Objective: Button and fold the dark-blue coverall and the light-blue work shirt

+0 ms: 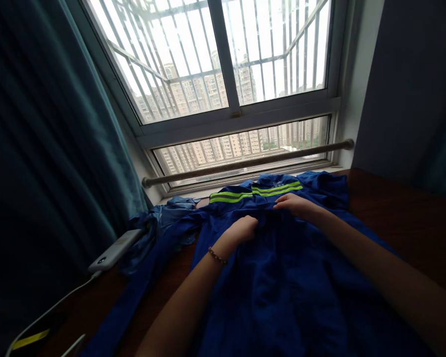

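Note:
A blue work jacket (282,277) with yellow-green reflective stripes across its chest lies spread over a dark wooden surface. One long sleeve stretches toward the lower left. My left hand (244,228), with a beaded bracelet at the wrist, is closed on the jacket's front near the middle. Just below the right-hand stripe, my right hand (292,203) pinches the jacket's cloth between thumb and fingers. The fingertips of the left hand are mostly hidden from me. Between the two hands the cloth is gathered in a fold.
A white device (115,250) with a white cable lies at the left, by the teal curtain (59,124). Crumpled lighter blue clothing (171,213) sits beside the jacket. A metal rail (245,163) crosses in front of the barred window. Brown wooden surface (386,208) extends at right.

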`<state>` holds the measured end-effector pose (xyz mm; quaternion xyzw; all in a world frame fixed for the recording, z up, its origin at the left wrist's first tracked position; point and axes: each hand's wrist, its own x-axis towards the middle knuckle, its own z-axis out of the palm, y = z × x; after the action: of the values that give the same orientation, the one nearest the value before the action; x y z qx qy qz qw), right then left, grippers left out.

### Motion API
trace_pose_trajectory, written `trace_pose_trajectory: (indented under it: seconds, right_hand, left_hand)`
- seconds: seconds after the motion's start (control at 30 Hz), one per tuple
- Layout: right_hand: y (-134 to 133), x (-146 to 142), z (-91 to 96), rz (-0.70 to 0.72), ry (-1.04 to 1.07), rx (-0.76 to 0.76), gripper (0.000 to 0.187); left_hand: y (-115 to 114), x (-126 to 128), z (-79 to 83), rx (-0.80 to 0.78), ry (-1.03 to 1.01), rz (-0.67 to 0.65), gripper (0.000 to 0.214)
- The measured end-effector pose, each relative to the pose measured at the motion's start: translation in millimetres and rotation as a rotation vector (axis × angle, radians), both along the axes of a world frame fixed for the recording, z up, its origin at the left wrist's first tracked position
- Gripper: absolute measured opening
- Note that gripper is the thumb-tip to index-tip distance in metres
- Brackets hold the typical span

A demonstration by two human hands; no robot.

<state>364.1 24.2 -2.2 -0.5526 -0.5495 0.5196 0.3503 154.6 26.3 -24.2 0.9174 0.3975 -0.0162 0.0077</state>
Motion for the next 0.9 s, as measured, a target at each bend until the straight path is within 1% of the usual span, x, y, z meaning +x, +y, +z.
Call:
trace_pose_trajectory:
  seconds: [0.07,0.1,0.2,0.23,0.27,0.33,0.4,0.5,0.6,0.67,0.77,0.83,0.9]
  right_hand:
    - [1.7,0.5,-1.0,-0.002,0.075,-0.013,0.015]
    - [2.3,0.7,-1.2,0.000,0.115,-0.022,0.016]
    - [3.2,1.7,-0.8,-0.030,0.203,-0.040,0.022]
    - [3.2,2.2,-0.4,-0.039,0.226,-0.041,0.023]
    - [3.2,3.0,0.0,-0.040,0.250,-0.039,0.023]
    - [3.2,5.1,1.2,-0.023,0.294,-0.035,0.021]
    - [3.2,7.7,2.8,0.005,0.322,-0.040,0.022]
    - [2.8,11.0,5.5,0.051,0.363,-0.058,0.030]
    - [1.5,11.7,7.3,0.094,0.415,-0.073,0.043]
    - [0.3,11.2,8.0,0.104,0.427,-0.075,0.049]
    - [-1.5,10.7,9.0,0.110,0.431,-0.064,0.053]
    - [-2.7,11.1,10.0,0.119,0.441,-0.057,0.054]
    - [-3.7,11.6,11.1,0.136,0.454,-0.058,0.054]
  left_hand:
    - [6.5,-4.2,1.8,-0.115,-0.117,0.067,0.008]
    - [10.0,-5.6,1.4,-0.217,-0.211,0.096,0.008]
    - [18.4,-6.9,-5.2,-0.556,-0.528,0.198,0.027]
    - [19.8,-6.5,-8.4,-0.621,-0.616,0.233,0.031]
    - [20.5,-5.8,-11.4,-0.654,-0.684,0.257,0.034]
    - [19.7,-4.0,-15.1,-0.683,-0.758,0.259,0.034]
    - [16.9,-2.7,-14.6,-0.737,-0.792,0.198,0.030]
    - [12.5,-2.9,-8.2,-0.843,-0.852,0.118,0.032]
    - [10.8,-5.4,-1.6,-0.889,-0.895,0.122,0.040]
    - [10.3,-7.4,1.8,-0.903,-0.887,0.102,0.037]
    - [8.8,-10.0,7.1,-0.913,-0.823,0.037,0.029]
    - [7.4,-11.1,10.9,-0.880,-0.767,0.016,0.028]
    - [6.6,-11.4,13.6,-0.813,-0.700,0.010,0.031]
